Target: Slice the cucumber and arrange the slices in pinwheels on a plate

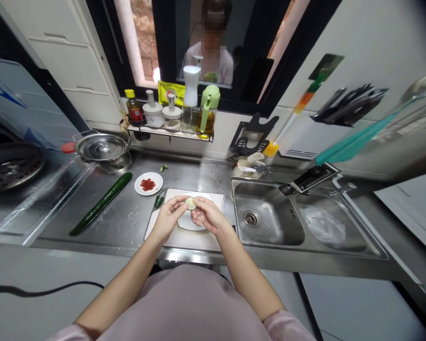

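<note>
Between the fingertips of my left hand (168,215) and my right hand (211,214) is a small, rounded, pale green piece of vegetable (190,203). Both hands pinch it from opposite sides; its exact kind is hard to make out. Beneath it a white plate (191,223) lies on a light cutting board (175,239), partly hidden by my hands. Dark green cut pieces (159,201) rest at the board's upper left corner. A long whole cucumber (101,203) lies slantwise on the steel counter to the left. Beyond the board's left corner is a small white plate (138,189) of chopped red bits.
To the right is a steel sink (270,213) with a black faucet (305,182). A lidded steel pot (104,151) stands at back left. Above the counter, a rack (170,132) carries seasoning jars and an oil bottle (208,111). A knife holder (312,137) hangs at right.
</note>
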The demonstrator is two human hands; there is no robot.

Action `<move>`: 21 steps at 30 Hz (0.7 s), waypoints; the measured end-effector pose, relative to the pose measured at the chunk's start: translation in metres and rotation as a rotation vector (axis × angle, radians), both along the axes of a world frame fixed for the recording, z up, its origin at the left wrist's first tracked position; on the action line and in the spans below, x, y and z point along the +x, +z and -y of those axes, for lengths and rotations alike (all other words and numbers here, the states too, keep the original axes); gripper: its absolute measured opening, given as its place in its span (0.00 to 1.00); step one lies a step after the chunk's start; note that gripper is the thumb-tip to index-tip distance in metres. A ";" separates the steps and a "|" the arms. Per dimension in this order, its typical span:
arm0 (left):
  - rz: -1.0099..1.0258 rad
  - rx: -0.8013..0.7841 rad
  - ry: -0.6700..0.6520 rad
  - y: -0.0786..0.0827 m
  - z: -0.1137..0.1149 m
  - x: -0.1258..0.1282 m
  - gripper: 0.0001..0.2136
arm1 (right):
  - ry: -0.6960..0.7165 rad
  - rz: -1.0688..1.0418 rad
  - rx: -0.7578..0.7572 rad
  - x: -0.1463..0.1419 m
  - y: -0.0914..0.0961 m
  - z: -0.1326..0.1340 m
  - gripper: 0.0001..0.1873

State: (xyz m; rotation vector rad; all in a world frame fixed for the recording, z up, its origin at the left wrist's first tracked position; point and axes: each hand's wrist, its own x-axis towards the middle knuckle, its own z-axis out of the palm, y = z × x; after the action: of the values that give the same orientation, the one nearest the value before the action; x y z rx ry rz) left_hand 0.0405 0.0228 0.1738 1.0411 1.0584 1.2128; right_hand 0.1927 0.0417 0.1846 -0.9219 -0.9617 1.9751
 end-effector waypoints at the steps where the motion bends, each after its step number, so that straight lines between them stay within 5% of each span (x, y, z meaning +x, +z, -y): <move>1: 0.015 -0.005 -0.003 0.003 0.001 0.000 0.20 | 0.011 -0.020 0.001 0.000 0.003 0.000 0.18; 9: -0.064 0.063 0.078 0.013 0.003 0.003 0.18 | 0.023 -0.044 -0.004 -0.004 0.010 0.003 0.19; 16: -0.140 0.103 0.245 -0.001 0.003 0.007 0.17 | -0.199 0.228 0.283 -0.016 0.010 0.011 0.20; 21: -0.200 0.125 0.247 -0.002 0.004 0.006 0.16 | -0.083 0.147 0.185 -0.015 0.009 0.009 0.19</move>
State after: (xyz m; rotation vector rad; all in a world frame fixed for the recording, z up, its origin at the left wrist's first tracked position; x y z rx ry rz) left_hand 0.0465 0.0185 0.1722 1.1721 1.3097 1.4085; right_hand 0.1778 0.0329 0.1933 -0.9950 -1.1495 1.7354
